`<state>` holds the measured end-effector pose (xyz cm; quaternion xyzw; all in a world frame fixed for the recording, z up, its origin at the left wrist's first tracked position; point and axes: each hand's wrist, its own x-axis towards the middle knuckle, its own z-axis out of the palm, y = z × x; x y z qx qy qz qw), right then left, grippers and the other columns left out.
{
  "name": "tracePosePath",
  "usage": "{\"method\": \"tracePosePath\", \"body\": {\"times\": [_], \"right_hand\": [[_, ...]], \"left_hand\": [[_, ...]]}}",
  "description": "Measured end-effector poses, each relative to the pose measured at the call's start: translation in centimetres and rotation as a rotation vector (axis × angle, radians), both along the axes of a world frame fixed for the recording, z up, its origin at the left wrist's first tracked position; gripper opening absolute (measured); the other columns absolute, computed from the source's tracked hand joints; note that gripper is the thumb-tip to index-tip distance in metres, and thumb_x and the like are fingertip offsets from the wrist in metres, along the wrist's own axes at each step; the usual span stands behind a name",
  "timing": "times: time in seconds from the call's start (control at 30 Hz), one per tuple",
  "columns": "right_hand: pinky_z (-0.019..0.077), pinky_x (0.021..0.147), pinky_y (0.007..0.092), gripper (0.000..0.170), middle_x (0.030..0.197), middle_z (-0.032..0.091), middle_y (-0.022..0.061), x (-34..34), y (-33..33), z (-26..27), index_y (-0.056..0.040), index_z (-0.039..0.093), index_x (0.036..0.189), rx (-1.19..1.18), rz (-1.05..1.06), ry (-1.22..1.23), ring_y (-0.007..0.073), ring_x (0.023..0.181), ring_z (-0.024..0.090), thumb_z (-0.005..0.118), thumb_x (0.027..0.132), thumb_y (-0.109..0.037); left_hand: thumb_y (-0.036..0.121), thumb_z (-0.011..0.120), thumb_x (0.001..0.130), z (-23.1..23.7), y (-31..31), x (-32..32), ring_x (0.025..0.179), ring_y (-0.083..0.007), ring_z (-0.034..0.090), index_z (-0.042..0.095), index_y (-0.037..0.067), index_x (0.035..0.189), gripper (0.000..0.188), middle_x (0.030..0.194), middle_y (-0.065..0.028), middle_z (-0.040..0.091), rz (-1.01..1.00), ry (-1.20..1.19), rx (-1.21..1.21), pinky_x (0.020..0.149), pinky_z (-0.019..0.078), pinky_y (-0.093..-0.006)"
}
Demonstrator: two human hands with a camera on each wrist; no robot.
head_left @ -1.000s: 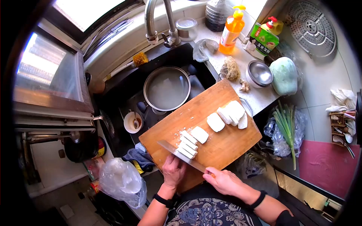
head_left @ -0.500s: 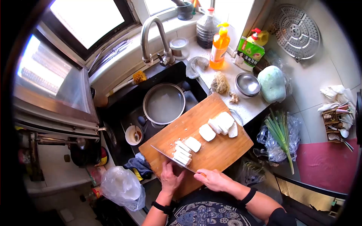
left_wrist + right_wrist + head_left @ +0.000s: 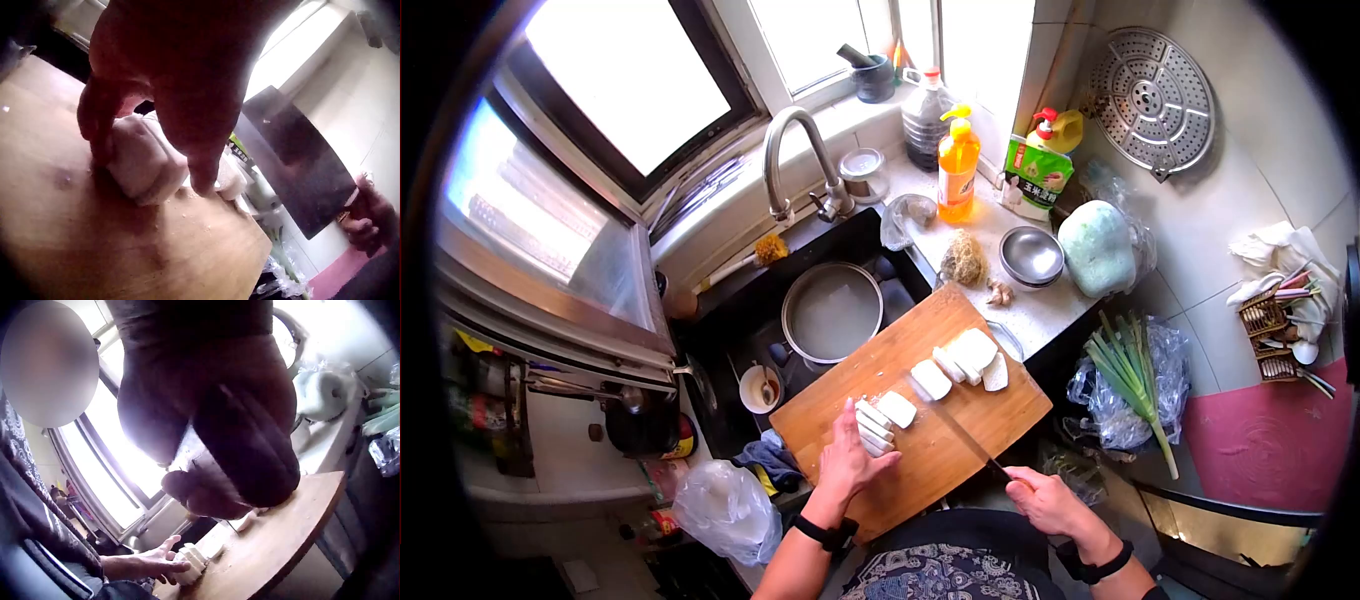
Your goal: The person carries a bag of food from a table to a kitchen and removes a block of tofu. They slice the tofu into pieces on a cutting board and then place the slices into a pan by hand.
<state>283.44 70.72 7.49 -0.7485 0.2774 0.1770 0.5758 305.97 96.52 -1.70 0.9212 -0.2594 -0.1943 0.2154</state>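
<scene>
My left hand [image 3: 847, 466] is over several white food strips [image 3: 874, 428] on the wooden cutting board [image 3: 920, 468]. In the left wrist view, fingers stand on one side of the bunched strips [image 3: 140, 162] and the thumb on the other. My right hand [image 3: 1048, 503] grips the handle of a cleaver, whose broad blade [image 3: 297, 165] shows face-on in the left wrist view. From the head, that blade overlaps the board's middle, its tip end near a whole white slice [image 3: 931, 380]. Another slice [image 3: 897, 409] lies beside the strips, with crumbs around.
Further right on the board sit more white slices [image 3: 974, 349]. Behind it, the black sink [image 3: 840, 235] holds a pan [image 3: 832, 312] and a small bowl [image 3: 760, 388]. A metal bowl [image 3: 1032, 256], melon [image 3: 1105, 250] and scallions [image 3: 1128, 380] are on the right.
The cleaver has swung right, away from the strips, with my right hand. My left hand has moved up from the board's near edge onto the strips. The head view has shifted upward.
</scene>
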Motion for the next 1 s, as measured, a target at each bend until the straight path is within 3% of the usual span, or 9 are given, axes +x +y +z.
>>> {"method": "tracePosePath", "body": {"times": [0.2, 0.5, 0.63, 0.67, 0.77, 0.93, 1.0], "right_hand": [[0.0535, 0.07, 0.0333, 0.056, 0.08, 0.069, 0.0123, -2.6, -0.9, -1.7, -0.0021, 0.059, 0.131, 0.019, -0.142, 0.025, 0.0164, 0.075, 0.066, 0.056, 0.101, -0.05], [0.052, 0.064, 0.0301, 0.056, 0.076, 0.066, 0.0057, -4.1, -2.3, -1.9, -0.0008, 0.059, 0.13, 0.105, -0.21, 0.048, 0.0121, 0.069, 0.062, 0.057, 0.101, -0.049], [0.0527, 0.065, 0.0304, 0.057, 0.076, 0.067, 0.0055, -5.0, -3.1, -2.1, -0.0005, 0.059, 0.13, 0.082, -0.234, -0.019, 0.0129, 0.069, 0.063, 0.057, 0.101, -0.049], [0.0528, 0.066, 0.0304, 0.057, 0.076, 0.067, 0.0056, -5.1, -3.3, -2.1, -0.0007, 0.059, 0.131, 0.092, -0.252, -0.018, 0.013, 0.069, 0.063, 0.057, 0.1, -0.049], [0.0532, 0.066, 0.0304, 0.058, 0.076, 0.067, 0.0059, -5.4, -3.9, -2.1, -0.0011, 0.059, 0.131, 0.089, -0.273, -0.005, 0.0132, 0.069, 0.064, 0.058, 0.1, -0.05], [0.0537, 0.067, 0.0312, 0.058, 0.075, 0.067, 0.0075, -6.3, -4.4, -1.5, -0.0008, 0.058, 0.132, 0.054, -0.284, 0.008, 0.0149, 0.068, 0.065, 0.059, 0.099, -0.049], [0.0508, 0.059, 0.0286, 0.061, 0.071, 0.065, 0.0043, -6.9, -4.3, -1.0, 0.0019, 0.056, 0.132, 0.039, -0.293, -0.013, 0.0114, 0.062, 0.061, 0.057, 0.1, -0.049]], "left_hand": [[0.058, 0.077, 0.075, 2.2, -3.8, 0.9, 0.115, -0.045, 0.06, 0.019, 0.016, 0.158, 0.109, 0.144, -0.0228, 0.046, 0.004, 0.065, 0.352, 0.093, 0.0504, -0.0568], [0.052, 0.073, 0.08, 3.1, -2.4, 1.5, 0.108, -0.0458, 0.064, 0.039, 0.023, 0.148, 0.081, 0.131, -0.0186, 0.058, 0.021, 0.002, 0.248, 0.091, 0.0507, -0.0571], [0.052, 0.073, 0.079, 5.8, -3.4, 3.7, 0.106, -0.0431, 0.065, 0.043, 0.022, 0.144, 0.078, 0.128, -0.0173, 0.059, 0.009, -0.089, 0.247, 0.089, 0.0526, -0.0531], [0.053, 0.075, 0.077, 6.5, -4.3, 4.6, 0.108, -0.0385, 0.065, 0.047, 0.018, 0.14, 0.077, 0.126, -0.0163, 0.061, -0.007, -0.119, 0.212, 0.092, 0.052, -0.0494], [0.053, 0.074, 0.077, 8.1, -7.8, 7.1, 0.109, -0.0386, 0.064, 0.047, 0.018, 0.14, 0.077, 0.125, -0.0165, 0.061, -0.087, -0.118, 0.199, 0.092, 0.0522, -0.0485], [0.055, 0.072, 0.079, 6.8, -13.5, 10.5, 0.11, -0.0391, 0.063, 0.046, 0.021, 0.141, 0.075, 0.124, -0.0163, 0.061, -0.249, -0.08, 0.259, 0.091, 0.0523, -0.0485], [0.055, 0.07, 0.08, 6.1, -15.8, 11.5, 0.107, -0.0398, 0.065, 0.043, 0.024, 0.143, 0.075, 0.124, -0.017, 0.061, -0.298, -0.069, 0.291, 0.088, 0.0534, -0.0502]]}}
